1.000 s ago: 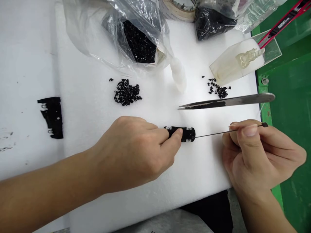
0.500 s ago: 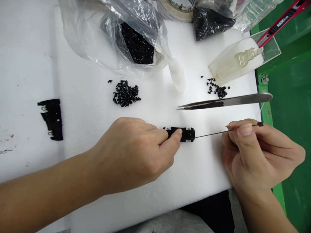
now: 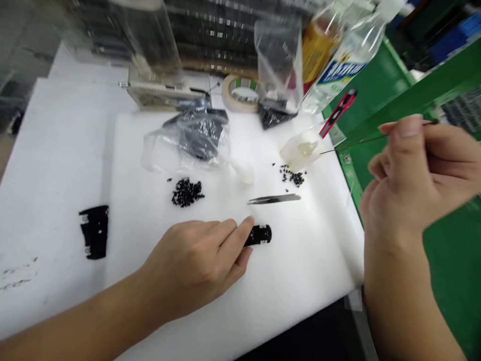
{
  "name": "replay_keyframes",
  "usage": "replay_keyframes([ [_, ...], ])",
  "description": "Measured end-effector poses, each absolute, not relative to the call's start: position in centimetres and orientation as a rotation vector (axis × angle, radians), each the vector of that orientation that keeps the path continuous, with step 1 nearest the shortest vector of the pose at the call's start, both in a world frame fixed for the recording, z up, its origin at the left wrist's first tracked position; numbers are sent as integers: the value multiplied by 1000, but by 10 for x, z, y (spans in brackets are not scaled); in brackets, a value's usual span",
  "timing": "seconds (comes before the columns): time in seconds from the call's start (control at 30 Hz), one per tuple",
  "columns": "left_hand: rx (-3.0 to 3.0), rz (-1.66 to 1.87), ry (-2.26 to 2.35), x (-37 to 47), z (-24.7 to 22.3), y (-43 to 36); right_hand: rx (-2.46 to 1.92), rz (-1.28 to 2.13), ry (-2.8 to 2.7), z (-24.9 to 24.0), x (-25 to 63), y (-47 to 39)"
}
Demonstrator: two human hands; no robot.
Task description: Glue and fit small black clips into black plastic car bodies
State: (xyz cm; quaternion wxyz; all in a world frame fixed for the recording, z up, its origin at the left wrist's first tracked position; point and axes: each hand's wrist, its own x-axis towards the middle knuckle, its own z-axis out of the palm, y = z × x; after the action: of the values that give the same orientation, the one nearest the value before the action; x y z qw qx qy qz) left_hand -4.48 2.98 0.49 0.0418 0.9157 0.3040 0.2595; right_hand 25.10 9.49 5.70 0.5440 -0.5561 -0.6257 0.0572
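My left hand (image 3: 210,255) rests on the white foam sheet, its thumb and index finger closed around a small black part (image 3: 261,234) whose right end pokes out. Up at the right, my right hand (image 3: 417,175) pinches a thin needle-like rod (image 3: 361,142). The rod's tip points left, over or close to the whitish block (image 3: 298,150) with a blob of yellowish clear paste on it; contact cannot be told. Tweezers (image 3: 275,199) lie just above the black part. Two piles of tiny black pieces lie nearby: a larger pile (image 3: 187,192) and a smaller one (image 3: 295,177).
Another black part (image 3: 94,232) lies at the left on the foam's edge. Behind are a plastic bag (image 3: 199,135), a tape roll (image 3: 240,93), a smaller bag (image 3: 278,65), a clear bottle (image 3: 349,60) and a red cutter (image 3: 340,113). A green metal frame (image 3: 398,110) borders the right.
My right hand has lifted the rod away from the black part, up and right toward the whitish block. The left hand still holds the part. The camera view has tilted up and back.
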Motion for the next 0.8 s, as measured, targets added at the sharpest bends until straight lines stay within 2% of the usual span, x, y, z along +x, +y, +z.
replay_keyframes([
  [0.07, 2814, 770, 968, -44, 6, 30, -1274, 36, -1334, 60, 253, 112],
  [0.3, 2775, 822, 967, -47, 0, 30, -1261, 159, -1491, 53, 243, 114],
  [0.43, 2773, 858, 953, -46, -3, 30, -1210, 53, -1358, 55, 241, 120],
  [0.57, 2768, 910, 950, -45, -1, 30, -1366, 230, -1568, 57, 252, 126],
  [0.73, 2767, 1008, 872, -42, 4, 28, -1396, 238, -1571, 68, 256, 56],
  [0.8, 2789, 1044, 817, -40, 6, 25, -1298, 395, -2017, 69, 245, 17],
])
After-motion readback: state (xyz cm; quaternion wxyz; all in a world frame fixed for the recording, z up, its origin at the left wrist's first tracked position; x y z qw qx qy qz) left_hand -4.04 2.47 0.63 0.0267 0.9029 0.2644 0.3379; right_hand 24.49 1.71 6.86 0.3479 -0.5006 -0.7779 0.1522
